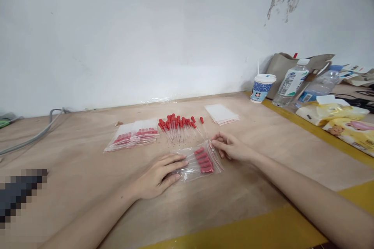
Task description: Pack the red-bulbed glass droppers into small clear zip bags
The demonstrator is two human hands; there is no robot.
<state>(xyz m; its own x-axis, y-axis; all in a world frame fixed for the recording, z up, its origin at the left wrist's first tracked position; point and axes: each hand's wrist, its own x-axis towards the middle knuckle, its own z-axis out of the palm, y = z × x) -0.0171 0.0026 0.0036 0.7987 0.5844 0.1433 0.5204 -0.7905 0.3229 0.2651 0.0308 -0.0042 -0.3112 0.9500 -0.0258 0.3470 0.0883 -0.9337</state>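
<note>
A clear zip bag (191,173) lies flat in front of me. Inside it are several droppers (203,159) with red bulbs, their bulbs toward the zip edge at the right. My left hand (159,173) rests on the bag's left end, fingers stretched out and thumb apart. At the zip edge, my right hand (229,147) pinches the bag's upper right corner; its fingertips are partly hidden. Just beyond the bag is a loose pile of red-bulbed droppers (178,122). Filled zip bags (128,136) overlap to the left of that pile.
A stack of flat white-looking bags (221,113) lies behind my right hand. Farther right stand a paper cup (261,87) with a straw, a plastic bottle (292,81) and yellow tissue packs (333,111). A grey cable (37,136) runs along the left side.
</note>
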